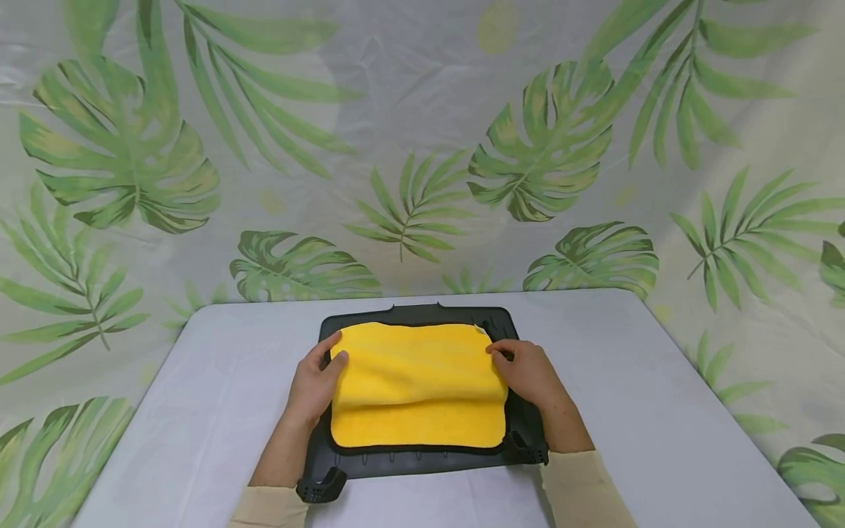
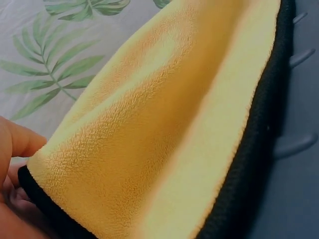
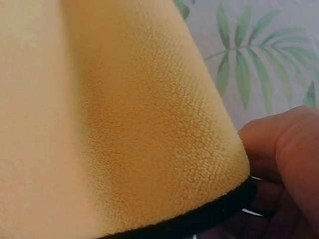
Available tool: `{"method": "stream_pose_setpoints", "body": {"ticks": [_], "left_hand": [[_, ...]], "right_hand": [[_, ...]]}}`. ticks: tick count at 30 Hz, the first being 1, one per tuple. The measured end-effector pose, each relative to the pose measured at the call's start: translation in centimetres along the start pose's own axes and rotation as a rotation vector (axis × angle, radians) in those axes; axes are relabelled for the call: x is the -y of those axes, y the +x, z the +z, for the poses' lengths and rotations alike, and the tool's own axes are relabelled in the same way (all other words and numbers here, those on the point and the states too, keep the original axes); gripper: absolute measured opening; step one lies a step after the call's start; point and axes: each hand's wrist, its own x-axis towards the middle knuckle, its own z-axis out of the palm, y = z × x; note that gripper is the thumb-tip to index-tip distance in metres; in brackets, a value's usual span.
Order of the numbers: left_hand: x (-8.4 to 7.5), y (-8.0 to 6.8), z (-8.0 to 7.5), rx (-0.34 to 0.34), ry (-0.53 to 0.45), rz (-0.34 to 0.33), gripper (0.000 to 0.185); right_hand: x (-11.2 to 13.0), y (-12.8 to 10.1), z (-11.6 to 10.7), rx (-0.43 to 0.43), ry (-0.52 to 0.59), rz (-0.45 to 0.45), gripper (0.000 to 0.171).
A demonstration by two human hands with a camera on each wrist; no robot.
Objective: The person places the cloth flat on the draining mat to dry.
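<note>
A yellow cloth (image 1: 417, 385) with a black hem lies folded on a dark plastic tray (image 1: 422, 463) in the middle of the table. My left hand (image 1: 318, 383) pinches the cloth's upper layer at its left edge, thumb on top. My right hand (image 1: 528, 370) pinches the same layer at its right edge. That layer is lifted and bulges between the hands. Up close, the left wrist view shows the fleecy cloth (image 2: 164, 129) with my fingers (image 2: 15, 144) at its black-edged corner. In the right wrist view the cloth (image 3: 124, 129) fills the frame with my fingers (image 3: 284, 159) beside its hem.
The tray sits on a pale grey table (image 1: 198, 396) with bare surface to the left and right. A leaf-print backdrop (image 1: 422, 147) hangs behind the table. Two small tray handles (image 1: 320, 488) jut toward me at the near corners.
</note>
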Motion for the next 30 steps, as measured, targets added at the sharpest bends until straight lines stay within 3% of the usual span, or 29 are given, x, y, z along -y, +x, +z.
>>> {"method": "stream_pose_setpoints", "body": {"ticks": [8,21,30], "left_hand": [[0.16,0.07,0.22,0.02,-0.006,-0.007,0.054],[0.59,0.04,1.01,0.109,0.048,-0.019,0.051],[0.53,0.2,0.72,0.058,0.056,-0.024,0.054]], "right_hand": [[-0.38,-0.07,0.01,0.104,-0.059,0.021,0.029],[-0.75,0.16,0.84,0.124,-0.057,-0.023,0.035],[-0.82,0.19,0.53,0.079,-0.028,-0.022,0.041]]}}
